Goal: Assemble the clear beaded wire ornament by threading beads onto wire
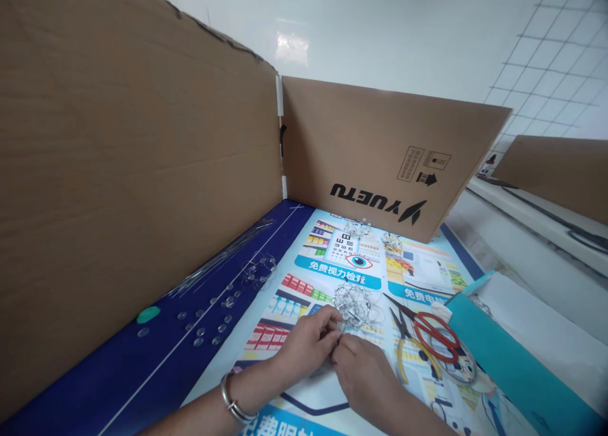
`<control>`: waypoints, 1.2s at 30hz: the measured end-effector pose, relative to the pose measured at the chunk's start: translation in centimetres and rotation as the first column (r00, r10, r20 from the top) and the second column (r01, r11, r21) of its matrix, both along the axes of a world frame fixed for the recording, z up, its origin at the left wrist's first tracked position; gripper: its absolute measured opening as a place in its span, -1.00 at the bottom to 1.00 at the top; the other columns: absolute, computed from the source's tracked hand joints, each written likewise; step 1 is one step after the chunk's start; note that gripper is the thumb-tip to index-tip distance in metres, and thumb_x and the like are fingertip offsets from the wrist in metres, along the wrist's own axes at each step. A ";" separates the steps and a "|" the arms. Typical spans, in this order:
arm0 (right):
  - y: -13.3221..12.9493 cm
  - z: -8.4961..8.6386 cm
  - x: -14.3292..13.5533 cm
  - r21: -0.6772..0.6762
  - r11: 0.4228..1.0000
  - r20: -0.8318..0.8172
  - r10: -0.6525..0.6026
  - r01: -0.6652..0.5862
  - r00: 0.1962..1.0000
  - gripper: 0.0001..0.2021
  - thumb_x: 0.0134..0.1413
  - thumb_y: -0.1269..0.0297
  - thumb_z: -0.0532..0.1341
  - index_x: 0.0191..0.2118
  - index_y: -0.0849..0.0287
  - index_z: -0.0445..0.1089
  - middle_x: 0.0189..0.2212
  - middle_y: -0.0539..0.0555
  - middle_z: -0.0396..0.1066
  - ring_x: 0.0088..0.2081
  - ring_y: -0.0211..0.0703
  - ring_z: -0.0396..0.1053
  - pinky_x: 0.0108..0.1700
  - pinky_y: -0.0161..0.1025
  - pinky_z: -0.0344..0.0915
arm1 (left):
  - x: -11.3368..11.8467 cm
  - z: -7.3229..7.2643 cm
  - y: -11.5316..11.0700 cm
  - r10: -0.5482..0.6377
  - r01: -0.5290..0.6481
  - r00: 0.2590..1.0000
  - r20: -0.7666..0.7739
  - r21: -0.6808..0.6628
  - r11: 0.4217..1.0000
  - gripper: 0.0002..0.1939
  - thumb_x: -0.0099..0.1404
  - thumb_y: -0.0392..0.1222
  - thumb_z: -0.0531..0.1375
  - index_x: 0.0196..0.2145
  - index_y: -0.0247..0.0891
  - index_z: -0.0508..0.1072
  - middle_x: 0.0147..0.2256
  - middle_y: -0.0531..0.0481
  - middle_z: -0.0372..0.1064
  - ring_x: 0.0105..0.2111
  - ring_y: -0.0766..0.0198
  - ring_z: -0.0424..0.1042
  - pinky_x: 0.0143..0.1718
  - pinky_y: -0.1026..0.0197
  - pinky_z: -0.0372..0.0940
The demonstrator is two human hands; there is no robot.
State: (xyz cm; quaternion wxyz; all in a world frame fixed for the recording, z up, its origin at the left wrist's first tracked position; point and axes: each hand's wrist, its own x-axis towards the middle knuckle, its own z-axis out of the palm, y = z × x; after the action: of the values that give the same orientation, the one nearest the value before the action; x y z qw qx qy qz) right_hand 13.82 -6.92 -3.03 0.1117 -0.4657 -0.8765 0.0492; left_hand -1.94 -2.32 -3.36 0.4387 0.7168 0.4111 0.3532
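Note:
My left hand (308, 339), with a silver bangle at its wrist, is closed in a pinch. Beside it my right hand (363, 369) is pinched too, and the fingertips of both hands meet. What lies between the fingers is too small to make out. A loose tangle of thin silvery wire (354, 304) rests just beyond the fingertips on the printed sheet (304, 391). To the right of my hands lie yellow-handled pliers (401, 353) and red-handled scissors (434, 336), partly over a wire coil (468, 365).
Cardboard panels stand at the left (142, 138) and back (380, 144). Clear round beads (200, 332), straight wires (213, 258) and a green piece (148, 315) lie on the left. A teal box (517, 353) sits at the right.

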 end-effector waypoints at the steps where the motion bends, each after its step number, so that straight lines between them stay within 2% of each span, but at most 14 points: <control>1: 0.0 0.0 0.0 0.001 1.000 0.002 0.001 -0.001 1.000 -0.85 0.09 0.45 0.05 -0.26 0.14 0.32 -0.28 0.04 0.35 -0.28 -0.17 0.30 -0.26 -0.29 0.19 | 0.0 0.0 0.0 0.001 -0.001 1.000 -0.001 -0.002 1.000 -0.84 0.18 -0.31 0.09 -0.24 -0.19 0.32 -0.45 0.08 0.39 -0.41 0.28 0.39 -0.37 0.27 0.23; 18: 0.0 0.4 -0.1 -0.025 1.000 0.039 0.000 0.001 0.999 -0.86 0.08 0.44 0.06 -0.26 0.14 0.32 -0.27 0.05 0.35 -0.29 -0.16 0.30 -0.27 -0.27 0.20 | 0.1 -0.4 0.2 -0.017 0.018 0.999 0.038 -0.023 1.000 -0.84 0.18 -0.30 0.10 -0.23 -0.21 0.31 -0.45 0.08 0.37 -0.40 0.29 0.39 -0.36 0.28 0.23; 25: 0.1 0.0 0.0 -0.022 1.000 0.040 0.007 -0.006 0.999 -0.84 0.06 0.44 0.07 -0.23 0.15 0.32 -0.26 0.06 0.35 -0.26 -0.14 0.30 -0.24 -0.26 0.21 | 0.0 -0.3 0.2 -0.019 0.020 0.999 0.026 -0.009 1.000 -0.83 0.18 -0.31 0.09 -0.23 -0.20 0.32 -0.44 0.07 0.37 -0.39 0.28 0.39 -0.36 0.28 0.24; 36: 0.0 0.6 -0.2 -0.028 1.000 0.052 -0.002 0.003 0.999 -0.85 0.08 0.42 0.05 -0.26 0.14 0.32 -0.28 0.04 0.35 -0.30 -0.15 0.30 -0.30 -0.27 0.20 | 0.0 -0.2 0.1 -0.022 0.023 0.999 0.034 -0.008 1.000 -0.84 0.18 -0.31 0.09 -0.24 -0.20 0.32 -0.44 0.07 0.36 -0.39 0.29 0.38 -0.36 0.28 0.23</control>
State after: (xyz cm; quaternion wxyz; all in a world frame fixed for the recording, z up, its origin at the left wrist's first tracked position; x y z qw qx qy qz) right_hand 13.65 -6.87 -2.47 0.0826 -0.4694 -0.8777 0.0494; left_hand -1.92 -2.20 -3.55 0.4526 0.7134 0.3970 0.3587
